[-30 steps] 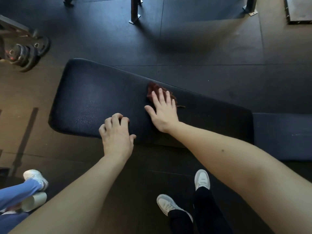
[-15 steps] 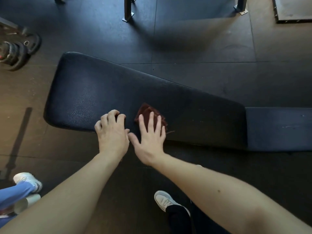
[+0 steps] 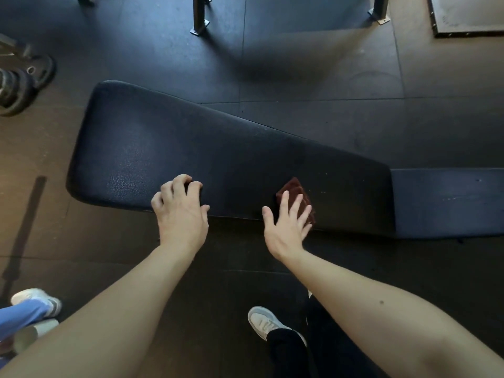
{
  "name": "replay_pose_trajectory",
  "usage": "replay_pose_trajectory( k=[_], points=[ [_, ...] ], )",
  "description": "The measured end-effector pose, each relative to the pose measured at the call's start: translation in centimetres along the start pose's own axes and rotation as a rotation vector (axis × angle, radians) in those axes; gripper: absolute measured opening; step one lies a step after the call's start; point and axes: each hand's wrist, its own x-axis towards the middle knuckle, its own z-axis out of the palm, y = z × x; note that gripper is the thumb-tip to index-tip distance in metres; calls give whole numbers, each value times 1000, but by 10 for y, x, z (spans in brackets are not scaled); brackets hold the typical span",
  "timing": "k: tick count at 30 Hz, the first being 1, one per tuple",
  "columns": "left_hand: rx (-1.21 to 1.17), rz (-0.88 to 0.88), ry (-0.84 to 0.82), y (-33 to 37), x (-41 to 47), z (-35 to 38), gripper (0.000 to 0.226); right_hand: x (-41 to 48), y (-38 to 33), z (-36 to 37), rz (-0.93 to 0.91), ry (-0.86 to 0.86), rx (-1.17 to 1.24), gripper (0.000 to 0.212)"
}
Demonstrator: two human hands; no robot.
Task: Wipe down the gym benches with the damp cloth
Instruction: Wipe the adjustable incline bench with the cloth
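The right hand [image 3: 286,227], fingers straight, presses the brown cloth [image 3: 293,189] onto the desk [image 3: 163,137]; to its left, the left hand [image 3: 180,214] grips the desk's edge, fingers curled.

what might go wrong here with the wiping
1. The cloth lies at the near edge of the bench pad under the flat fingers of the right hand, not gripped. A stroke toward the body may push it off onto the floor.
2. The left hand rests on the pad, so the patch under it may go unwiped.
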Motion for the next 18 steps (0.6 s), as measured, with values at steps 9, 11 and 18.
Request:
replay_pose_trajectory(
  k=[9,11,18],
  points=[
    [26,39,-44,18,-3,7,54,-49,-34,18,-317,-96,-122,74],
    [20,48,-45,21,-1,8,54,-31,-33,10,-294,-79,-133,74],
    [35,63,-61,23,10,4,55,91,-72,-49,-85,-86,-73,77]
  ],
)
